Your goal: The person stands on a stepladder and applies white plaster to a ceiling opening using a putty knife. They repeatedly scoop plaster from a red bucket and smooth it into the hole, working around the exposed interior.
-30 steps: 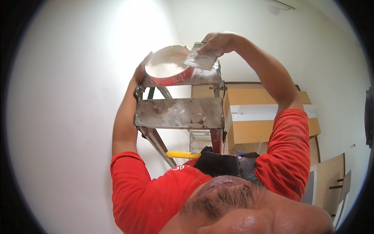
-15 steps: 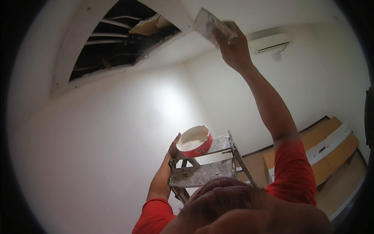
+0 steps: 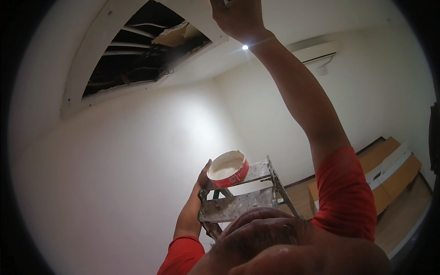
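My left hand (image 3: pixel 204 176) is at the left side of a red tub (image 3: pixel 238 176) with pale filler in it. Its fingers reach up along the tub's wall and curl against it, while the tub tilts a little on the paint-spattered top of a stepladder (image 3: pixel 260 170). High at the picture's upper edge, my right hand (image 3: pixel 238 18) is raised to the white ceiling (image 3: pixel 293 18), its fingers bent and partly cut off. The flat, filler-smeared putty knife it gripped a moment ago lies outside the picture now.
Left of my right hand, a framed ceiling opening (image 3: pixel 75 87) shows pipes, wires and a torn board. A white air conditioner (image 3: pixel 321 51) hangs on the far wall. Wooden furniture panels (image 3: pixel 389 178) lie on the floor at right. A small bright light (image 3: pixel 245 47) shines beside my forearm.
My right hand has moved up and to the left along the ceiling, carrying the putty knife out of view. My left hand and the tub have barely shifted.
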`<move>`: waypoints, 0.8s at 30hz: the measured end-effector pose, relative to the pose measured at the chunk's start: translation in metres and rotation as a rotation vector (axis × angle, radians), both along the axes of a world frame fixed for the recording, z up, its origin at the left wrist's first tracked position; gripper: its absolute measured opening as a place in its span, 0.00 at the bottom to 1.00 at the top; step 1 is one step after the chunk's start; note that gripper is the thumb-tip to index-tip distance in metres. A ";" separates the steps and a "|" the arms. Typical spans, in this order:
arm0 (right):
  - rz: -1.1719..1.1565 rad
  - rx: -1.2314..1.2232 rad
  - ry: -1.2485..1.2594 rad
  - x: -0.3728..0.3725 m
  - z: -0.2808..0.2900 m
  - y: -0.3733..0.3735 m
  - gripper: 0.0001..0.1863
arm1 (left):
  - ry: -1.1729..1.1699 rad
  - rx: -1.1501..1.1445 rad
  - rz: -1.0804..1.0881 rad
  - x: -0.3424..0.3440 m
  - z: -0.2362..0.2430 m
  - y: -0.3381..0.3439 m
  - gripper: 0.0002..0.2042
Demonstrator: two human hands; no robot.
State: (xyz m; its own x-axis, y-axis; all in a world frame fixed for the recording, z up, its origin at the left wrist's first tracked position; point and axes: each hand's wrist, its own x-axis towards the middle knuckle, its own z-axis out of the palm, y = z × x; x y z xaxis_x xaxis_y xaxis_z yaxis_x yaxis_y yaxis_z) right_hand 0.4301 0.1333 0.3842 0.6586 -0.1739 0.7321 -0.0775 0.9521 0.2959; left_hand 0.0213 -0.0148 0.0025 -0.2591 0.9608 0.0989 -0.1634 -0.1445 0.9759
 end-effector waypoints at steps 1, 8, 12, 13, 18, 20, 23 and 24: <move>0.041 -0.046 -0.055 -0.001 -0.001 -0.003 0.16 | -0.011 0.010 -0.010 -0.014 -0.008 0.001 0.37; 0.130 -0.015 -0.045 -0.016 0.006 0.008 0.17 | 0.087 0.026 0.018 -0.016 -0.005 0.004 0.37; 0.029 -0.077 -0.051 -0.025 0.009 0.013 0.17 | 0.082 0.034 0.032 0.001 0.002 0.000 0.36; 0.055 -0.097 -0.077 -0.023 0.007 0.012 0.17 | 0.082 0.036 0.046 0.002 0.002 0.000 0.36; 0.167 -0.095 -0.170 -0.024 0.002 0.015 0.18 | 0.053 0.036 0.057 -0.007 -0.003 0.002 0.35; 0.235 -0.063 -0.169 -0.031 -0.005 0.021 0.19 | 0.054 0.035 0.057 -0.011 -0.004 0.003 0.35; 0.194 -0.098 -0.141 -0.026 -0.013 0.031 0.19 | 0.052 0.047 0.053 -0.022 -0.010 0.007 0.34; 0.193 -0.099 -0.124 -0.025 -0.011 0.029 0.19 | 0.063 0.050 0.063 -0.023 -0.010 0.007 0.34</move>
